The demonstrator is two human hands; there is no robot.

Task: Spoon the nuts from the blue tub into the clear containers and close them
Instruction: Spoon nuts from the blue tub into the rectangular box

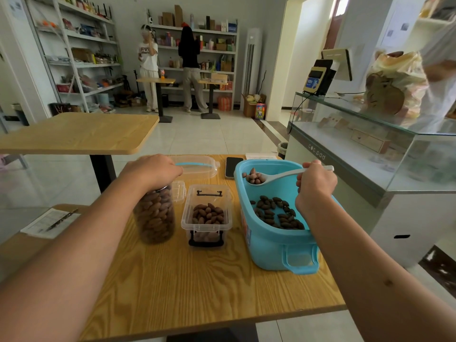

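Above blue tub (269, 245), right hand (315, 186) grips loaded spoon (274, 176); left hand (153, 170) clasps jar (155, 213) top, steadying.

Bright, even daylight, strongest from the doorway (338, 11) top right, slightly blown out. Soft, faint shadows on the wooden table (197, 280). Reflections on the glass counter (370, 134). Wide-angle bend at edges; far right blurred; centre sharp.
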